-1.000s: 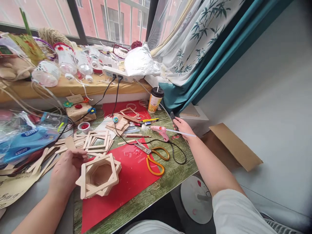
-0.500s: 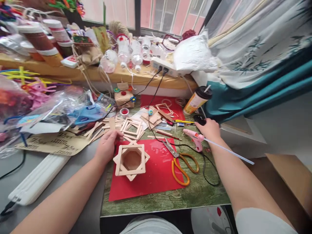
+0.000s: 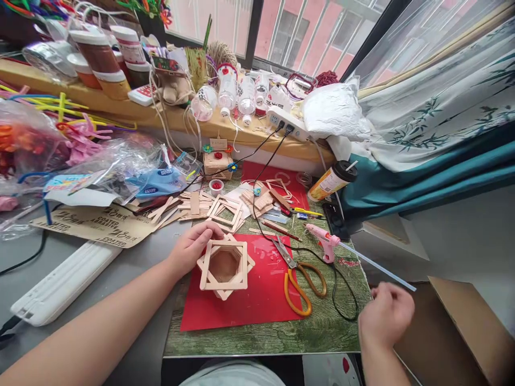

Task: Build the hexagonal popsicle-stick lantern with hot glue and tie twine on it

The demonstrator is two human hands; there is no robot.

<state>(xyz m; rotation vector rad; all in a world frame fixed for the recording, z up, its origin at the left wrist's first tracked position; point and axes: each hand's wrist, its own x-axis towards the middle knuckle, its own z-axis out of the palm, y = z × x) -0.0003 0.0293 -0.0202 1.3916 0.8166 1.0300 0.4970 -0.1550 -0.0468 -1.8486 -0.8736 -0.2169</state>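
A box of stacked craft sticks point(image 3: 243, 268) with a star-shaped outline and an open top sits on a red sheet point(image 3: 269, 300). My left hand point(image 3: 199, 244) is closed at its far left corner, with curled fingers touching the sticks. My right hand point(image 3: 387, 313) is a loose fist above the table's right edge, with nothing visible in it. Nearest to that fist is the clear glue stick point(image 3: 378, 264) jutting from a pink hot glue gun point(image 3: 325, 244). Scissors point(image 3: 298, 266) with orange handles lie open across the sheet's right side.
Loose craft sticks point(image 3: 195, 203) and a square stick frame point(image 3: 225, 212) lie behind the box. A black phone point(image 3: 336, 221) and a drink cup point(image 3: 332, 181) stand at the back right. Black cords cross the table. A cardboard box point(image 3: 466, 321) is at the right.
My right hand has left the phone and come back toward me, closing into a fist. The stick box has shifted slightly right with my left hand at it. The view has turned a little.
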